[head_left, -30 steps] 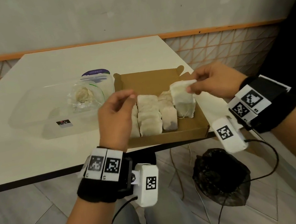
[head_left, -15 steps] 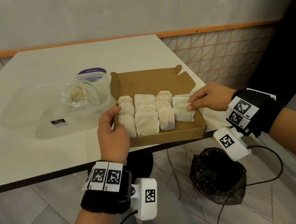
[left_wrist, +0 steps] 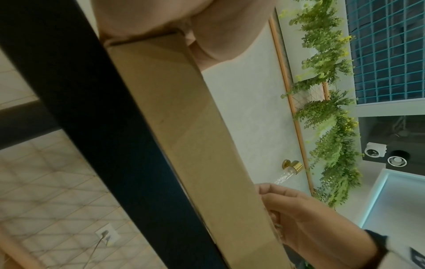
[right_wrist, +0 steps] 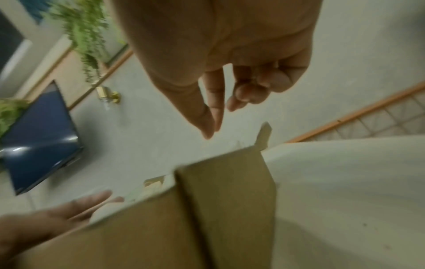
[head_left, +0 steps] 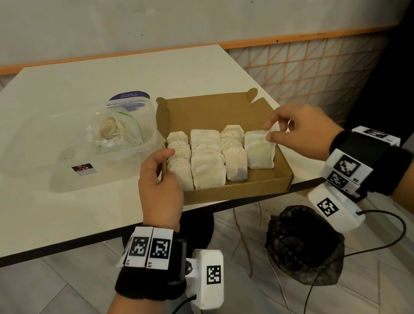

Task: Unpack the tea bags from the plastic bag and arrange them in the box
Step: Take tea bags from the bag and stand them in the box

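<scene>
Since a moment ago the right hand [head_left: 301, 133] has lifted off the lone pale paper tea bag [head_left: 259, 149] at the right end, its fingers now loosely curled above the bag's far corner, whether touching I cannot tell. Nearer, the left hand [head_left: 158, 183] grips the shallow brown cardboard box's [head_left: 238, 191] left wall. Three rows of tea bags [head_left: 206, 160] lie inside. Beyond, a crumpled clear plastic bag [head_left: 110, 131] sits in a clear plastic tub [head_left: 26, 162].

A clear plastic container [head_left: 40, 165] sits on the white table [head_left: 83, 89]; a black bag [head_left: 304, 247] lies on the floor below.
</scene>
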### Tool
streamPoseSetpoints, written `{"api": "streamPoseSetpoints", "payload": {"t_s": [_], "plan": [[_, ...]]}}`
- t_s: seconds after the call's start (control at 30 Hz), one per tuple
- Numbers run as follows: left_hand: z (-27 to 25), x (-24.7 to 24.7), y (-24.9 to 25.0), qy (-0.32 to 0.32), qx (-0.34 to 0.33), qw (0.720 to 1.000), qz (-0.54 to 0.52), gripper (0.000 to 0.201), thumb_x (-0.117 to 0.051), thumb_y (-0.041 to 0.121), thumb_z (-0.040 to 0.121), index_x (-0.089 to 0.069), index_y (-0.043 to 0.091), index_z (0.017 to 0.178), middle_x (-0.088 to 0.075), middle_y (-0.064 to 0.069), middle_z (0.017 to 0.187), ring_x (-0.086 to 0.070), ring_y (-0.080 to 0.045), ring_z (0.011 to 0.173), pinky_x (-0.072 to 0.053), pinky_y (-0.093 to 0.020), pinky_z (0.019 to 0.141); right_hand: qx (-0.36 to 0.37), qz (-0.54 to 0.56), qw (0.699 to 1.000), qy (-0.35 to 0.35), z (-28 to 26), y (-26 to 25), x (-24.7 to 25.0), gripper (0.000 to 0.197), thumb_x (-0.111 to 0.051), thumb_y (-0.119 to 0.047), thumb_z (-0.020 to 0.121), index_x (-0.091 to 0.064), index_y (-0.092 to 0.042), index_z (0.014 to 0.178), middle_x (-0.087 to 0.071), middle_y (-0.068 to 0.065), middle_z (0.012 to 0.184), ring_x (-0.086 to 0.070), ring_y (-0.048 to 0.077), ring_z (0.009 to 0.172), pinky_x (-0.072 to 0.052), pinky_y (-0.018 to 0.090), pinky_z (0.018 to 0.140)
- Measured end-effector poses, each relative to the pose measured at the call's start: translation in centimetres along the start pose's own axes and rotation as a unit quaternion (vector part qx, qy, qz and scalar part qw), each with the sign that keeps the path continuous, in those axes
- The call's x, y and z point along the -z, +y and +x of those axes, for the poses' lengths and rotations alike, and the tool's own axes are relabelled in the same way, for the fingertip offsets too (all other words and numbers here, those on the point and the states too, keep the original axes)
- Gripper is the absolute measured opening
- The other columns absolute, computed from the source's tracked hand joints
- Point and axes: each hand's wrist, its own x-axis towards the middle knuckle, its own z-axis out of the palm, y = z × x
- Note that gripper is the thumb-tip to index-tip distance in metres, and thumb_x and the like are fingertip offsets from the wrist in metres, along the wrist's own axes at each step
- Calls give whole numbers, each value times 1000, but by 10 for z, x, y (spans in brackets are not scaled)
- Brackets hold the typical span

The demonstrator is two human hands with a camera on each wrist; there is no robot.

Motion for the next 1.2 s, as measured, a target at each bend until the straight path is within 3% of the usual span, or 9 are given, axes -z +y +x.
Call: {"api": "streamPoseSetpoints", "payload": {"t_s": [0.1, 0.27, 0.53, 0.7, 0.77, 0.87, 1.0, 1.1, 1.2], "plan": [[0, 0, 3, 3, 16, 1000, -19, 51, -38, -13, 82, -63, 28, 98, -62, -4, 122, -57, -15, 117, -44, -39, 104, 75, -77, 989, -101, -19, -11, 2, 12, -58, -30, 88, -67, -29, 96, -57, -14, 85, -50, 7, 82, -38, 25, 79], [2, 2, 10, -13, 83, 993, -84, 51, -39, -17, 83, -65, 24, 97, -64, -4, 119, -59, -19, 114, -46, -42, 101, 121, -219, 949, -192, -28, -5, -14, 29, -37, -40, 95, -64, -34, 104, -63, -19, 106, -46, 6, 113, -2, 45, 113], [7, 7, 17, -17, 149, 979, -138, 51, -42, -17, 83, -66, 22, 108, -63, -3, 123, -59, -24, 115, -48, -45, 98, 128, -209, 956, -163, -37, -5, -24, 42, -26, -44, 97, -60, -31, 117, -54, -21, 121, -43, 2, 122, 8, 49, 115], [9, 11, 22, -37, 192, 963, -183, 56, -42, -15, 87, -51, 15, 133, -65, 6, 105, -64, -15, 94, -55, -25, 59, 96, -96, 989, -55, -40, -2, -26, 35, -37, -37, 96, -54, -27, 125, -49, -12, 132, -39, 7, 128, -6, 45, 117], [9, 13, 23, -46, 205, 958, -196, 55, -42, -14, 88, -49, 13, 135, -65, 3, 108, -65, -14, 91, -54, -22, 53, 39, 18, 999, 5, -44, -1, -28, 42, -42, -32, 96, -43, -22, 137, -38, -6, 143, -32, 10, 133, -19, 36, 115], [9, 12, 23, -50, 212, 956, -197, 55, -42, -12, 89, -49, 14, 136, -64, -2, 120, -64, -17, 99, -56, -25, 61, -94, 183, 978, -31, -52, -7, -34, 50, -40, -31, 97, -26, -23, 145, -33, -12, 141, -29, 4, 130, -20, 15, 105], [-7, 3, 24, 56, 94, 993, -44, 42, -49, -3, 90, -56, 20, 124, -53, 1, 130, -52, -10, 112, -44, -26, 94, -146, 246, 958, -25, -55, -4, -54, 54, -36, -30, 99, -16, -21, 149, -25, -9, 151, -23, 10, 137, -16, 12, 97], [-25, -5, 40, 101, -39, 994, 21, 24, -57, 5, 89, -58, 26, 100, -52, 6, 108, -52, 1, 92, -42, -17, 80, -156, 279, 947, 8, -52, 0, -62, 53, -36, -28, 99, -18, -22, 149, -22, -7, 154, -22, 9, 139, -14, 11, 98], [-25, -6, 60, 1, 110, 980, -167, 14, -56, 4, 90, -59, 18, 91, -61, 1, 88, -59, -10, 78, -49, -22, 69, -170, 339, 925, 36, -46, 6, -65, 49, -37, -22, 99, -25, -23, 147, -28, -7, 151, -26, 10, 138, -15, 21, 111]]}}
